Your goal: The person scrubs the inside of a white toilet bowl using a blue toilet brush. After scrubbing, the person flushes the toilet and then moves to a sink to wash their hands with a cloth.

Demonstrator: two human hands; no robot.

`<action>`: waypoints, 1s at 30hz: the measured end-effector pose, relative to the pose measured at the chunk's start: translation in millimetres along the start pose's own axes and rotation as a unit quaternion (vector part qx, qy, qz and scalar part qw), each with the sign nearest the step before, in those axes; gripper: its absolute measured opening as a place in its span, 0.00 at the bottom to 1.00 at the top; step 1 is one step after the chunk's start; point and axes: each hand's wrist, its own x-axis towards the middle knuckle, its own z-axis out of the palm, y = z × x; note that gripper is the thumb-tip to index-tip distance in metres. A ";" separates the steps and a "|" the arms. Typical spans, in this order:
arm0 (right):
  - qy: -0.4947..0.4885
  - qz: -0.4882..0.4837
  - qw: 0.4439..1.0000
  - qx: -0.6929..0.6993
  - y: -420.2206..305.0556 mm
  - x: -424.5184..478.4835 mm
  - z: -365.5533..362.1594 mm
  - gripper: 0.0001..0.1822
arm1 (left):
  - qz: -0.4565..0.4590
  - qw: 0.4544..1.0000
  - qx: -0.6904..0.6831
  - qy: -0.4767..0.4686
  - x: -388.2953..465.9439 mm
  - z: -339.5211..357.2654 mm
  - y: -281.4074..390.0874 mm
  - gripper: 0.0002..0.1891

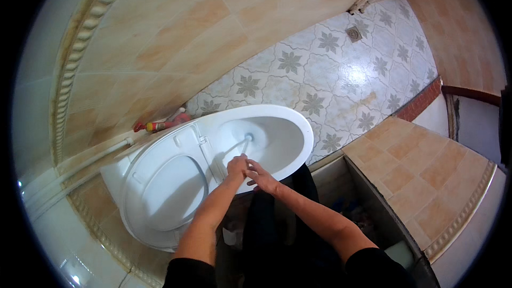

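Note:
A white toilet bowl stands before me, its seat and lid raised against the tank at the left. My left hand closes around the end of a thin white handle that reaches down into the bottom of the bowl; its lower end is hard to make out. Beside it, over the bowl's near rim, my right hand has its fingers partly spread, with the fingertips at the left hand. Whether they touch the handle too cannot be told.
Red bottles, one with a yellow label, lie between toilet and tiled wall. White pipes run along that wall. A floor drain sits in the patterned floor. At the right is a tiled ledge beside a dark recess.

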 end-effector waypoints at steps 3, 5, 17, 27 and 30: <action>0.003 0.009 1.000 0.002 7.6 5.1 -13.5 0.35 | -0.062 0.993 -0.102 0.015 19.7 20.7 -17.9 0.16; 0.018 0.010 1.000 0.010 21.5 14.7 -15.3 0.33 | -0.105 0.962 -0.253 0.013 15.2 39.4 -43.2 0.22; 0.001 -0.001 0.996 -0.085 -0.5 4.5 -9.9 0.34 | 0.063 0.990 0.086 0.093 10.6 37.7 -18.4 0.11; 0.004 -0.077 0.989 -0.123 43.9 29.3 6.5 0.39 | 0.118 0.991 0.062 0.007 -67.9 -26.7 1.6 0.12; 0.042 -0.087 0.985 -0.140 29.6 37.6 9.6 0.39 | 0.047 0.999 -0.001 0.006 -22.5 2.9 -15.3 0.12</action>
